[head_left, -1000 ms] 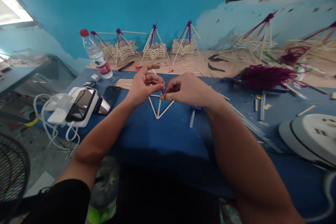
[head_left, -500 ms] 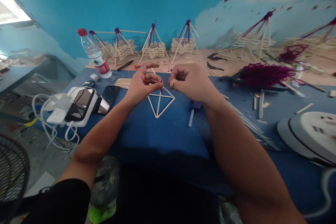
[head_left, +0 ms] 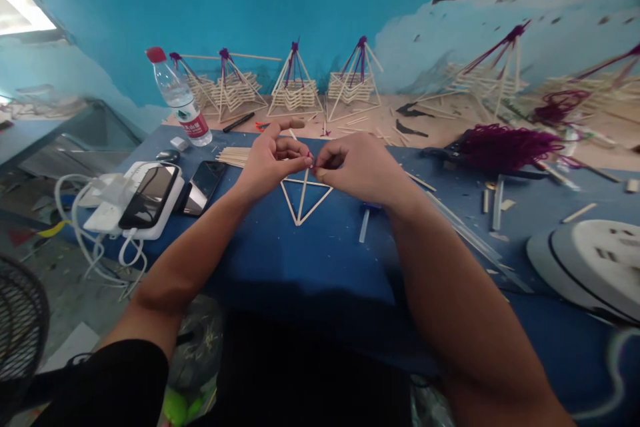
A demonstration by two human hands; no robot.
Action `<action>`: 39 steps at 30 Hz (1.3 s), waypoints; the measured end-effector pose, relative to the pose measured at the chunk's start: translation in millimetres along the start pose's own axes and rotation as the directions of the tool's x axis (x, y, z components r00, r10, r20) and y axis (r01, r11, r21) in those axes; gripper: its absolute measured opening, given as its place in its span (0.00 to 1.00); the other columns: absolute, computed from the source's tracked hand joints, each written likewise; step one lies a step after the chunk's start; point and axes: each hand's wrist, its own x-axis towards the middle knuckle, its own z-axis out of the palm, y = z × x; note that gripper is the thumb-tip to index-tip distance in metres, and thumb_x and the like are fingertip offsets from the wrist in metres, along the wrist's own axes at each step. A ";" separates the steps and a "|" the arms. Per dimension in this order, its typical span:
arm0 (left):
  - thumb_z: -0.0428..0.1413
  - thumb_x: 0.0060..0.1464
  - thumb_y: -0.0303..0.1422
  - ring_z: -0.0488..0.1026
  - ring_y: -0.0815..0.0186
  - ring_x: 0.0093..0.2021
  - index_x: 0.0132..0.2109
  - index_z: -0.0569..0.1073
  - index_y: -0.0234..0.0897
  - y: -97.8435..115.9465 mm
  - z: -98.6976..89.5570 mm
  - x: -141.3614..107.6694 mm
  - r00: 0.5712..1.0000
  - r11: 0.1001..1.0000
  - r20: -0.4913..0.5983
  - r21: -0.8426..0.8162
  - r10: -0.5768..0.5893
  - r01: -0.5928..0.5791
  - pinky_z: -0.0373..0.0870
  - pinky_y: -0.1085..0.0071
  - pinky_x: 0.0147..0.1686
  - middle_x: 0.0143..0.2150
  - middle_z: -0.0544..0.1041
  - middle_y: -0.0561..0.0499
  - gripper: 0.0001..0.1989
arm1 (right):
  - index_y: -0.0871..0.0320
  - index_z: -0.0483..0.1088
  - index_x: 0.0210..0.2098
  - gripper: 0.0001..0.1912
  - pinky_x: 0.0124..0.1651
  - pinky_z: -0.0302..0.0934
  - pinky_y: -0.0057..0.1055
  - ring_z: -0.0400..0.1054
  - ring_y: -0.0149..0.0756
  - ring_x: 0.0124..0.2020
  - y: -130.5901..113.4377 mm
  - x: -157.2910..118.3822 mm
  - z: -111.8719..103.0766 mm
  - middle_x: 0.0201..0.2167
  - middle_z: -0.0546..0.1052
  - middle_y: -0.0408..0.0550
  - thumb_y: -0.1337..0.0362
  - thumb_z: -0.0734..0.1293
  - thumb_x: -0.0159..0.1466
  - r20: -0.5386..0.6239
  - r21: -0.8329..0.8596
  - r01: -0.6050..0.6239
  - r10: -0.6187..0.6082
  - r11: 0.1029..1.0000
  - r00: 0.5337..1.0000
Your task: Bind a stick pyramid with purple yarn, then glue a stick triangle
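A small pyramid frame of thin wooden sticks (head_left: pixel 303 199) stands on the blue table, its top hidden behind my fingers. My left hand (head_left: pixel 267 163) pinches that top between thumb and index finger, the other fingers curled or raised. Touching those fingertips, my right hand (head_left: pixel 363 167) has its thumb and fingers pressed together. A trace of purple yarn (head_left: pixel 313 161) shows where the two pinches meet; most of it is covered. Just left of the frame, partly behind my left hand, lies a bundle of loose sticks (head_left: pixel 233 157).
Finished-looking stick pyramids with purple tops (head_left: pixel 295 90) line the wall. A water bottle (head_left: pixel 187 110), phones (head_left: pixel 204 187) and a white power strip (head_left: pixel 103 219) with cables are at left. Purple yarn pile (head_left: pixel 505 150), glue sticks (head_left: pixel 497 203) and a round white device (head_left: pixel 590 267) occupy the right.
My right hand has moved slightly left, closing the gap to my left fingertips. The purple yarn that hung below my left thumb is now mostly hidden. The frame stays in place.
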 end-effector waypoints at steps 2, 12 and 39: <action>0.73 0.43 0.29 0.79 0.70 0.33 0.58 0.70 0.38 0.2 -0.1 -0.1 1.000 1.000 -0.003 0.003 0.001 -0.001 0.73 0.72 0.37 0.32 0.82 0.58 0.35 | 0.57 0.78 0.26 0.02 0.33 0.56 0.34 0.67 0.32 0.26 1.3 -0.3 -1.5 0.22 0.77 0.42 0.69 0.72 0.53 -0.037 0.066 -0.005 0.008 0.998 0.999; 0.78 0.41 0.33 0.79 0.69 0.32 0.58 0.68 0.38 0.9 -2.0 0.7 1.000 1.000 0.000 0.011 -0.027 0.027 0.73 0.72 0.35 0.32 0.82 0.57 0.40 | 0.57 0.77 0.31 0.04 0.38 0.67 0.35 0.74 0.36 0.33 7.0 2.1 6.9 0.30 0.80 0.46 0.67 0.74 0.55 -0.205 0.375 0.124 -0.048 0.919 0.978; 0.70 0.41 0.28 0.73 0.73 0.28 0.51 0.64 0.40 -7.2 10.5 -1.6 0.991 0.995 -0.125 -0.093 -0.040 0.029 0.66 0.72 0.32 0.29 0.79 0.63 0.31 | 0.54 0.86 0.30 0.10 0.35 0.76 0.35 0.78 0.38 0.31 20.7 10.4 10.5 0.28 0.85 0.48 0.67 0.82 0.46 0.011 0.626 -0.123 0.149 0.770 0.989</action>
